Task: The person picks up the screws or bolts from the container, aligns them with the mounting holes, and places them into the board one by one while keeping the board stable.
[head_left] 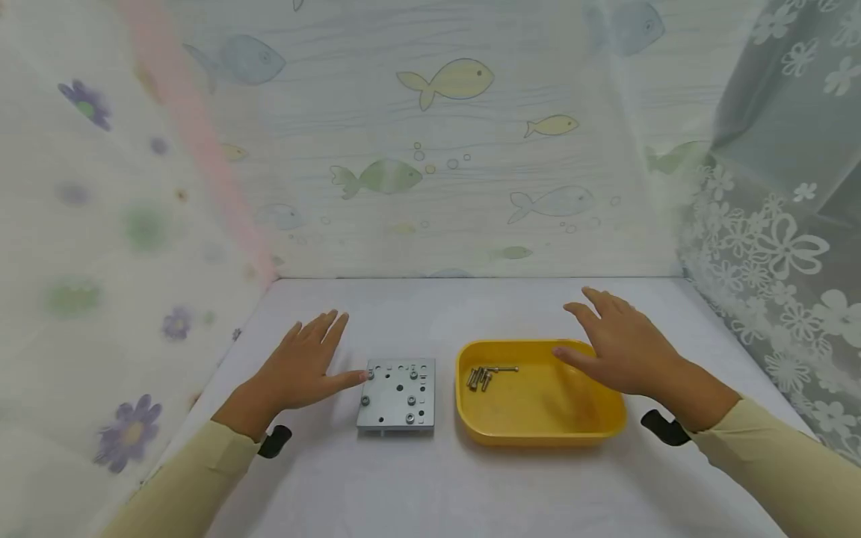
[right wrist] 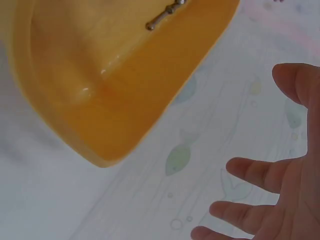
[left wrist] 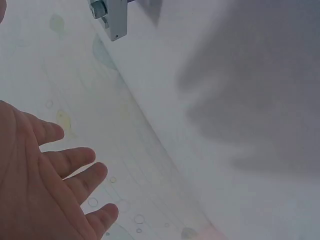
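A square metal plate [head_left: 389, 407] with drilled holes lies left of centre on the table, several socket-head screws standing in it. My left hand [head_left: 303, 370] hovers at its left side, fingers spread, the thumb tip overlapping the plate's upper left corner in the head view. To the right sits a yellow tray [head_left: 538, 433]. Loose screws [head_left: 479, 378] lie together in the tray's left part. Over the tray's right end hangs my right hand [head_left: 622, 347], fingers apart and holding nothing. In the left wrist view only a corner of the metal plate [left wrist: 117, 20] shows.
White cloth covers the table [head_left: 430, 486]. A fish-patterned curtain [head_left: 444, 187] closes off the back. Flowered sheeting hangs at the left [head_left: 128, 299] and lace-patterned sheeting [head_left: 787, 246] at the right. A dark band [head_left: 274, 441] sits at each wrist.
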{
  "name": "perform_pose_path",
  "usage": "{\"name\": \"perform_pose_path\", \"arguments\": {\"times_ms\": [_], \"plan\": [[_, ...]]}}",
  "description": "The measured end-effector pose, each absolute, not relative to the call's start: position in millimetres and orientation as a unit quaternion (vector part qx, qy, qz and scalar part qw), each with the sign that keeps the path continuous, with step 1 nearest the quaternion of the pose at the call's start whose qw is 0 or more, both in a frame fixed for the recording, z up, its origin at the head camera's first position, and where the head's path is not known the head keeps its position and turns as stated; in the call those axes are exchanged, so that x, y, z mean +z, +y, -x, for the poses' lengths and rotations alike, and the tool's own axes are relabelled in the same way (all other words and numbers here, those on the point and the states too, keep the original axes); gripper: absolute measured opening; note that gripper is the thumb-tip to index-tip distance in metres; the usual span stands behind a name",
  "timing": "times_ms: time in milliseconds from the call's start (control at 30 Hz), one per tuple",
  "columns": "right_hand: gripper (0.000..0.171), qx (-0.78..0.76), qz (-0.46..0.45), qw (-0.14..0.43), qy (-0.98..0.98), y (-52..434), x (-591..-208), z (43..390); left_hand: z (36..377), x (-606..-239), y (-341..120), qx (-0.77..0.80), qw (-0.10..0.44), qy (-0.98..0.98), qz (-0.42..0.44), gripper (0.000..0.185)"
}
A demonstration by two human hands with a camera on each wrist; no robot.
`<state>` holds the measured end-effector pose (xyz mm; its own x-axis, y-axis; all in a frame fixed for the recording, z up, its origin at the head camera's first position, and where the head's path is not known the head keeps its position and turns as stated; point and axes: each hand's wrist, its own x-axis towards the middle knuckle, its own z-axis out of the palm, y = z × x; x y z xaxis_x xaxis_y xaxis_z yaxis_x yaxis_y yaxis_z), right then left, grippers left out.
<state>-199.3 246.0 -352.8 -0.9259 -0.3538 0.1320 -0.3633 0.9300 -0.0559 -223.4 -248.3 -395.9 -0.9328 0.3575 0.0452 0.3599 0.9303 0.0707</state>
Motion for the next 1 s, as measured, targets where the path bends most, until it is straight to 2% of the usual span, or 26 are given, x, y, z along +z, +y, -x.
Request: {"name": "perform_pose_path", "arguments": {"times_ms": [300,600,1000], "plan": [[0.079,0.07,-0.175,0.039,-0.981,237,-355,206,222,-404,-243,-0.109,0.023,-0.976,0.188,0.119],[0.069,0.103,-0.191,0.038,-0.975,223,-361,215,216,-422,-240,-0.208,0.003,-0.958,0.195,0.124],[0.056,0.131,-0.212,0.028,-0.968,211,-366,222,215,-436,-234,-0.314,-0.008,-0.93,0.191,0.114]]}}
